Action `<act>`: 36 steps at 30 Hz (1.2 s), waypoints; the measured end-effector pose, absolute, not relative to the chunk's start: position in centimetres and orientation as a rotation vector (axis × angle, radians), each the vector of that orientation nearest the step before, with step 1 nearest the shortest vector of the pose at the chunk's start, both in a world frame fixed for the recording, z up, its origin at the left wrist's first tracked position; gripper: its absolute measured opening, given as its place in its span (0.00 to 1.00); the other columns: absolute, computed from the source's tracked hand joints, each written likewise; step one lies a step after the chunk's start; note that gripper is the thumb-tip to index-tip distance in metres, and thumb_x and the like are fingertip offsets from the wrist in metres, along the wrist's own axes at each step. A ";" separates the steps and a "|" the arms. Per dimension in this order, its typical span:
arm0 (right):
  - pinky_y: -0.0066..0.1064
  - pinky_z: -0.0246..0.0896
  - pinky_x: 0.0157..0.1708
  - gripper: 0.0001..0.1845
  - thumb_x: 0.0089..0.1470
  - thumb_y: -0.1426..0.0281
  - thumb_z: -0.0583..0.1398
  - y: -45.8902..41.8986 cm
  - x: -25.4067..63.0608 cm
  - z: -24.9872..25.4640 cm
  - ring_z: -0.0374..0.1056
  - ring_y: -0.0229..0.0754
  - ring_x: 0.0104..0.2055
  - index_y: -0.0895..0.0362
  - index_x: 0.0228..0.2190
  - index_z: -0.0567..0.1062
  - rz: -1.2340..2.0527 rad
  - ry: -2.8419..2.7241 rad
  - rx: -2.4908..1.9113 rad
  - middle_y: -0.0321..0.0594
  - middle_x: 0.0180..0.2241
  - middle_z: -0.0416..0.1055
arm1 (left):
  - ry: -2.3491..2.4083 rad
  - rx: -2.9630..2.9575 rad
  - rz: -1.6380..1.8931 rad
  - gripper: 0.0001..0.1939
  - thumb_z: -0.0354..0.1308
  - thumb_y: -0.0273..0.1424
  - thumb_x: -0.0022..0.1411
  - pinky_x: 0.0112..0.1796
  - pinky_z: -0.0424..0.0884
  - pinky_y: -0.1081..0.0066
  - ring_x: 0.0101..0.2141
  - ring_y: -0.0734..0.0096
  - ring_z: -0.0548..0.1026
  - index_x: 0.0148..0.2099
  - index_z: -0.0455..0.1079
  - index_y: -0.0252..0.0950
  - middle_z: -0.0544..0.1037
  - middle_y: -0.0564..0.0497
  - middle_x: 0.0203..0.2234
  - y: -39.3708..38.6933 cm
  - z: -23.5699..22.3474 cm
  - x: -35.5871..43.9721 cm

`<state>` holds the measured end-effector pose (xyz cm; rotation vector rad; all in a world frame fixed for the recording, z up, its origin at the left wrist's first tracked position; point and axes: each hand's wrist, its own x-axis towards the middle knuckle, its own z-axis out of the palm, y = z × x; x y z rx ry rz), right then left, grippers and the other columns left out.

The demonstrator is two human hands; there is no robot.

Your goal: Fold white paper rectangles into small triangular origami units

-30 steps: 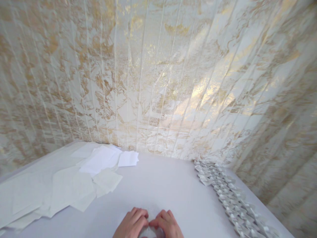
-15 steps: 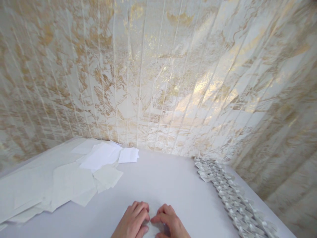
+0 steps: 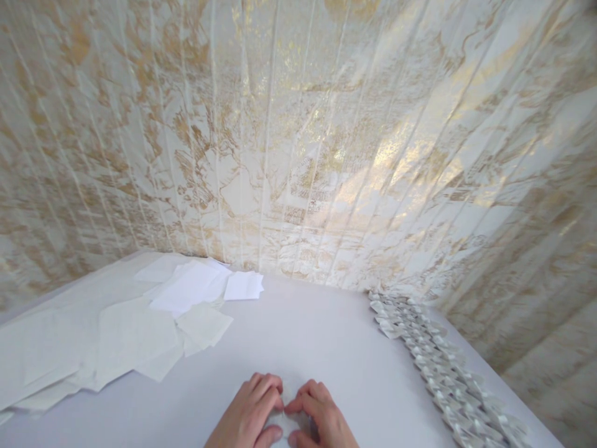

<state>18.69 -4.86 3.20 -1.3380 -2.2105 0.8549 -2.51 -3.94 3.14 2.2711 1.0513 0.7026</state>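
My left hand [image 3: 249,414] and my right hand [image 3: 321,417] rest side by side on the white table [image 3: 317,336] at the bottom edge of the view. Their fingers curl together, fingertips almost touching, pressed on a small white piece of paper [image 3: 284,429] that is mostly hidden under them. A loose spread of white paper squares [image 3: 140,326] lies to the left of the hands. A long row of small folded white paper pieces [image 3: 433,367] runs along the table's right side.
A wall with white and gold marbled covering [image 3: 298,137] rises right behind the table and wraps round the right side. One separate white square [image 3: 243,285] lies near the wall.
The view has tilted slightly down, so the hands show a bit more. Both hands stay together on the paper, with the fingers shifting only a little.
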 end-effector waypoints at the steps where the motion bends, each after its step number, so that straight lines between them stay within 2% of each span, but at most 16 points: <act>1: 0.34 0.59 0.47 0.22 0.41 0.78 0.64 -4.9 18.7 3.2 0.66 0.46 0.45 0.52 0.41 0.78 0.857 -2.222 -1.342 0.39 0.41 0.69 | 1.060 2.264 0.701 0.14 0.58 0.18 0.52 0.46 0.64 0.65 0.45 0.60 0.68 0.38 0.65 0.40 0.72 0.53 0.45 -4.1 3.6 -2.5; 6: 0.33 0.60 0.46 0.21 0.41 0.80 0.64 -5.2 18.4 3.7 0.66 0.46 0.44 0.53 0.40 0.78 0.842 -2.196 -1.374 0.39 0.40 0.70 | 1.080 2.231 0.691 0.09 0.57 0.21 0.61 0.48 0.63 0.66 0.47 0.62 0.68 0.40 0.66 0.41 0.72 0.53 0.46 -5.1 5.9 -2.6; 11: 0.32 0.60 0.46 0.20 0.44 0.78 0.66 -5.3 18.5 3.7 0.67 0.45 0.44 0.53 0.41 0.78 0.840 -2.206 -1.324 0.39 0.39 0.70 | 1.079 2.235 0.752 0.07 0.54 0.21 0.64 0.47 0.62 0.66 0.46 0.63 0.67 0.39 0.66 0.40 0.72 0.53 0.45 -4.9 5.1 -2.4; 14: 0.31 0.61 0.44 0.17 0.47 0.77 0.65 -5.2 18.8 3.5 0.67 0.44 0.43 0.51 0.41 0.79 0.831 -2.205 -1.297 0.38 0.39 0.70 | 0.990 2.265 0.779 0.01 0.56 0.29 0.65 0.46 0.64 0.66 0.45 0.62 0.68 0.39 0.66 0.40 0.72 0.52 0.44 -4.5 4.1 -2.7; 16: 0.30 0.62 0.43 0.16 0.49 0.77 0.64 -5.1 19.0 3.5 0.68 0.43 0.42 0.51 0.40 0.80 0.814 -2.204 -1.286 0.38 0.39 0.71 | 0.951 2.260 0.797 0.05 0.59 0.33 0.64 0.46 0.64 0.66 0.45 0.61 0.68 0.40 0.66 0.40 0.72 0.51 0.45 -4.5 4.0 -3.0; 19: 0.28 0.63 0.41 0.13 0.51 0.77 0.62 -5.0 19.0 3.5 0.69 0.42 0.40 0.50 0.37 0.81 0.776 -2.219 -1.256 0.38 0.38 0.73 | 0.941 2.199 0.843 0.03 0.56 0.27 0.66 0.48 0.64 0.67 0.46 0.63 0.69 0.39 0.66 0.41 0.72 0.52 0.45 -4.7 4.5 -3.3; 22: 0.29 0.62 0.43 0.12 0.49 0.80 0.62 -5.0 18.8 3.5 0.70 0.41 0.39 0.51 0.32 0.80 0.697 -2.228 -1.242 0.37 0.36 0.75 | 0.938 2.166 0.865 0.07 0.52 0.24 0.66 0.47 0.66 0.68 0.45 0.65 0.71 0.36 0.65 0.40 0.74 0.52 0.43 -4.9 5.0 -3.4; 27: 0.28 0.61 0.40 0.11 0.45 0.82 0.62 -5.1 18.3 3.4 0.70 0.41 0.35 0.53 0.25 0.76 0.617 -2.227 -1.298 0.36 0.31 0.74 | 0.945 2.175 0.843 0.05 0.57 0.24 0.61 0.48 0.67 0.67 0.46 0.63 0.72 0.37 0.67 0.40 0.75 0.51 0.45 -4.5 4.2 -3.5; 30: 0.30 0.61 0.42 0.10 0.45 0.81 0.63 -5.2 18.1 3.5 0.71 0.41 0.35 0.53 0.25 0.77 0.651 -2.201 -1.351 0.35 0.31 0.74 | 0.943 2.262 0.823 0.06 0.56 0.23 0.61 0.45 0.69 0.67 0.44 0.63 0.73 0.35 0.66 0.40 0.76 0.52 0.44 -4.2 3.8 -3.5; 34: 0.34 0.62 0.46 0.04 0.48 0.74 0.66 -5.3 17.8 3.2 0.71 0.43 0.36 0.52 0.29 0.78 0.653 -2.175 -1.377 0.37 0.31 0.75 | 0.965 2.383 0.812 0.07 0.54 0.25 0.66 0.43 0.69 0.69 0.42 0.66 0.74 0.34 0.67 0.40 0.77 0.53 0.42 -4.2 4.4 -3.5; 36: 0.37 0.60 0.48 0.06 0.47 0.73 0.67 -5.4 17.5 2.6 0.71 0.44 0.35 0.53 0.30 0.78 0.601 -2.147 -1.396 0.37 0.31 0.74 | 1.004 2.416 0.796 0.07 0.54 0.25 0.66 0.43 0.69 0.69 0.40 0.66 0.74 0.34 0.68 0.40 0.76 0.53 0.39 -4.4 4.6 -3.5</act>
